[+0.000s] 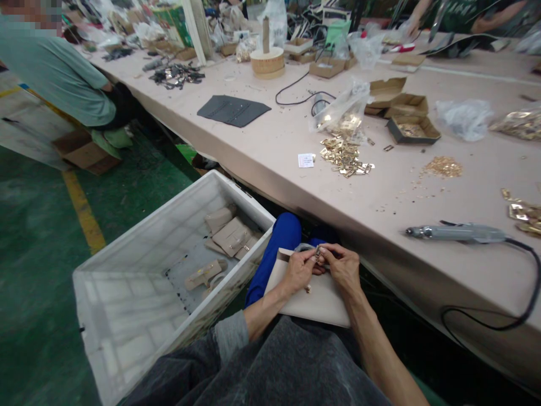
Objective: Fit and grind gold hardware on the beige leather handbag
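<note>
A beige flat piece (pixel 327 307), like a bag panel or flap, lies across my lap. Above it my left hand (pixel 299 269) and my right hand (pixel 344 269) meet, fingertips pinched together on a small metal fitting (pixel 318 254). Its exact shape is too small to make out, and fingers partly cover it. Another small gold fitting (pixel 308 289) sits on the beige piece just below my left hand. On the table to the right rests a grey electric screwdriver (pixel 459 232), touched by neither hand.
To my left stands a white plastic bin (pixel 127 237) with several beige pieces (pixel 232 235) inside. The table (pixel 270 158) carries a heap of gold metal fittings (pixel 344 157), tiny gold parts (pixel 443 167), a small open box (pixel 413 131) and a dark sheet (pixel 232 110). A co-worker (pixel 54 76) sits at far left.
</note>
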A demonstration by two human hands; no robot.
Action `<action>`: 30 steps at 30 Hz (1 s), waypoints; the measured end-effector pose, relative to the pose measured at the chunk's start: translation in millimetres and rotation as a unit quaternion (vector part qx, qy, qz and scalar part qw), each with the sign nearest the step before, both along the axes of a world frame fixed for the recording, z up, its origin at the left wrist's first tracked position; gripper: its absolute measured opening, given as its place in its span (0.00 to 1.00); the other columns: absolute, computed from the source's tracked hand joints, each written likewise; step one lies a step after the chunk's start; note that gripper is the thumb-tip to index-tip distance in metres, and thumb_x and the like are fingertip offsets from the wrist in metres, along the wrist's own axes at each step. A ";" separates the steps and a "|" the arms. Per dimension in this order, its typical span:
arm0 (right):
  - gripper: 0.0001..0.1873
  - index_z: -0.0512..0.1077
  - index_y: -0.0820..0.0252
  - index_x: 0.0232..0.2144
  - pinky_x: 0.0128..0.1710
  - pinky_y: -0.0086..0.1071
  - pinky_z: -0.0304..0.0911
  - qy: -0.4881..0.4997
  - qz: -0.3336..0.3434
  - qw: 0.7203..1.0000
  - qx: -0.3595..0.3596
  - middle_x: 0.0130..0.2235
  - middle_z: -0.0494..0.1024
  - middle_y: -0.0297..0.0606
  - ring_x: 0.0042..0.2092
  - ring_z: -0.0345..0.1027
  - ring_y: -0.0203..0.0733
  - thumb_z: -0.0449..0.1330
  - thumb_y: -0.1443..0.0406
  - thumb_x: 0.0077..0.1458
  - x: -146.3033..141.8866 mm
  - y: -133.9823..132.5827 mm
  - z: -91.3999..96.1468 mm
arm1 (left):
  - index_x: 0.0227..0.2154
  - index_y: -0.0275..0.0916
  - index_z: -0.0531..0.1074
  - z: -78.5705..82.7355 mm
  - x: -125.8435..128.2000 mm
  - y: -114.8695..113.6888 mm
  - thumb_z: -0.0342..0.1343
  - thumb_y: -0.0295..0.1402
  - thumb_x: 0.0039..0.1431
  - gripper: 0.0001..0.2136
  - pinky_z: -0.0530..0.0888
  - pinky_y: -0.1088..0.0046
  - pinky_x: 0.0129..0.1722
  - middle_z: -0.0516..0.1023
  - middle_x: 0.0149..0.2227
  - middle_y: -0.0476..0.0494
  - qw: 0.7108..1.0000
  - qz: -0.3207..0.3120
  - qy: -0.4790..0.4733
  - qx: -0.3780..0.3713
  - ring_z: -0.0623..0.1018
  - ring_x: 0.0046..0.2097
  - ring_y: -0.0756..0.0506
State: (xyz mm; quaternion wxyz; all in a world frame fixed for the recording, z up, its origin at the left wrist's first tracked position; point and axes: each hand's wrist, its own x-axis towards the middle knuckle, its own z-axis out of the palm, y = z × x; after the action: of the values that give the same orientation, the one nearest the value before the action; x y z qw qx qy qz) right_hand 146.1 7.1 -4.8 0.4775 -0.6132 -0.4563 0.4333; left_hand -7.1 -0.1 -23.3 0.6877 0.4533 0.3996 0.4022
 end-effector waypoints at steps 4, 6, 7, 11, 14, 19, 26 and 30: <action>0.18 0.84 0.59 0.37 0.39 0.39 0.70 0.000 0.006 1.000 0.002 0.36 0.82 0.42 0.36 0.75 0.48 0.70 0.51 0.52 2.3 1.8 -1.4 | 0.56 0.38 0.78 -0.4 1.2 1.1 0.57 0.39 0.66 0.19 0.83 0.67 0.41 0.81 0.42 0.39 1.000 0.002 -0.019 -0.020 0.83 0.36 0.45; 0.17 0.84 0.58 0.36 0.40 0.39 0.69 -0.010 0.011 1.000 0.013 0.37 0.82 0.42 0.38 0.75 0.48 0.70 0.51 0.53 3.1 2.2 -2.8 | 0.56 0.38 0.79 0.3 1.5 1.5 0.57 0.39 0.66 0.19 0.83 0.67 0.41 0.81 0.42 0.39 0.999 0.002 -0.020 -0.026 0.83 0.36 0.44; 0.17 0.84 0.57 0.36 0.40 0.39 0.70 -0.011 0.013 1.000 0.017 0.37 0.82 0.42 0.38 0.75 0.48 0.69 0.51 0.53 3.4 2.2 -3.5 | 0.55 0.38 0.79 0.6 1.6 1.6 0.57 0.39 0.66 0.19 0.83 0.66 0.41 0.81 0.42 0.39 1.000 0.001 -0.017 -0.026 0.83 0.36 0.44; 0.19 0.85 0.58 0.37 0.36 0.39 0.71 -0.009 0.020 0.999 0.025 0.36 0.81 0.45 0.38 0.75 0.50 0.69 0.49 0.54 4.0 2.3 -6.0 | 0.53 0.38 0.80 1.7 1.1 1.1 0.57 0.38 0.67 0.17 0.84 0.66 0.41 0.81 0.41 0.40 1.000 0.002 0.002 -0.019 0.83 0.35 0.44; 0.19 0.85 0.58 0.36 0.34 0.38 0.70 -0.019 0.024 0.999 0.025 0.37 0.81 0.45 0.38 0.75 0.50 0.69 0.49 0.54 3.3 2.6 -5.8 | 0.52 0.38 0.81 2.7 0.7 0.4 0.56 0.39 0.67 0.16 0.84 0.66 0.39 0.82 0.40 0.40 1.000 0.002 0.014 -0.007 0.83 0.33 0.45; 0.18 0.84 0.57 0.35 0.36 0.40 0.70 -0.038 0.022 0.999 0.024 0.37 0.81 0.45 0.37 0.74 0.49 0.68 0.50 0.54 2.8 4.0 -1.4 | 0.49 0.37 0.82 2.7 2.4 0.0 0.57 0.39 0.67 0.16 0.84 0.67 0.36 0.82 0.38 0.40 0.999 0.029 0.038 0.012 0.84 0.33 0.44; 0.14 0.84 0.53 0.42 0.40 0.39 0.69 -0.078 0.105 0.988 0.080 0.40 0.80 0.41 0.40 0.74 0.46 0.66 0.55 0.58 12.8 4.8 0.9 | 0.50 0.33 0.82 -0.8 7.7 1.5 0.59 0.38 0.64 0.17 0.85 0.70 0.34 0.83 0.34 0.39 0.997 0.067 0.026 -0.016 0.85 0.32 0.43; 0.13 0.84 0.53 0.43 0.40 0.38 0.69 -0.066 0.118 0.987 0.086 0.40 0.79 0.41 0.40 0.75 0.46 0.67 0.56 0.59 14.2 3.4 -1.5 | 0.49 0.31 0.82 -2.6 8.7 1.2 0.62 0.38 0.63 0.18 0.85 0.71 0.34 0.82 0.30 0.40 0.996 0.082 0.003 -0.038 0.85 0.30 0.44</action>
State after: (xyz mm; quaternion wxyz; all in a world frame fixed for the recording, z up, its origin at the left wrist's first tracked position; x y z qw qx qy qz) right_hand 160.4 10.5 -6.3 0.4427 -0.5394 -0.5912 0.4044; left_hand 1.6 1.0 -25.9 0.6683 0.3937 0.4524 0.4400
